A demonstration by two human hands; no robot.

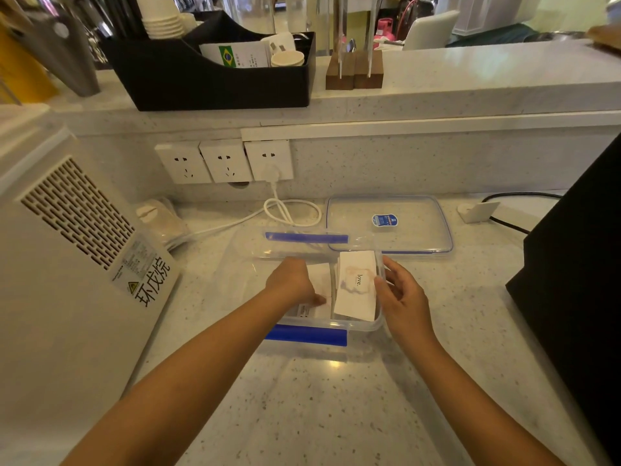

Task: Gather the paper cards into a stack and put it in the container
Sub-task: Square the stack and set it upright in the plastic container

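A clear plastic container (pixel 359 326) with blue latches sits open on the counter in front of me. A stack of white paper cards (pixel 357 285), the top one printed "love.", stands tilted inside its right half. My right hand (pixel 401 290) grips the stack's right edge, thumb against the card face. My left hand (pixel 292 280) reaches down into the container's left half, fingers pressing on more cards (pixel 319 309) lying flat there. Whether those fingers grip them is hidden.
The container's clear lid (pixel 389 223) lies flat just behind it. A white appliance (pixel 67 250) stands close on the left, a black machine (pixel 578 274) on the right. A white cable (pixel 289 210) loops from wall sockets (pixel 225 161). A black organiser (pixel 218 72) sits on the upper ledge.
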